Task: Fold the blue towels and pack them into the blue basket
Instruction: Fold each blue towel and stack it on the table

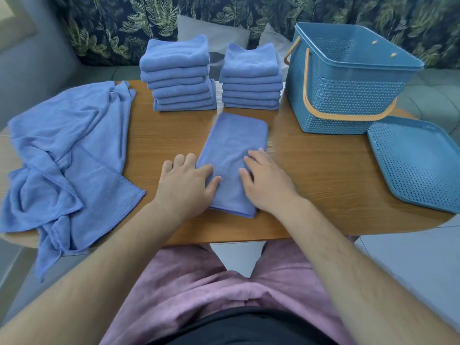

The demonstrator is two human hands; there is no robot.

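Note:
A blue towel (232, 150), folded into a long narrow strip, lies in the middle of the wooden table (164, 135). My left hand (185, 181) rests flat on its near left edge, thumb on the cloth. On the strip's near right part my right hand (266, 181) presses with straight fingers. Behind the strip stand two stacks of folded blue towels (179, 78), the right-hand stack (251, 78) a little lower. The blue basket (348, 78) with orange handles stands open at the back right, and I see no towel in it. A heap of unfolded blue towels (67, 155) covers the table's left side.
The basket's perforated blue lid (415, 163) lies flat at the table's right edge. Part of the towel heap hangs over the near left edge. A leaf-patterned sofa with grey cushions (211, 33) stands behind the table. My lap in pink shorts is below the near edge.

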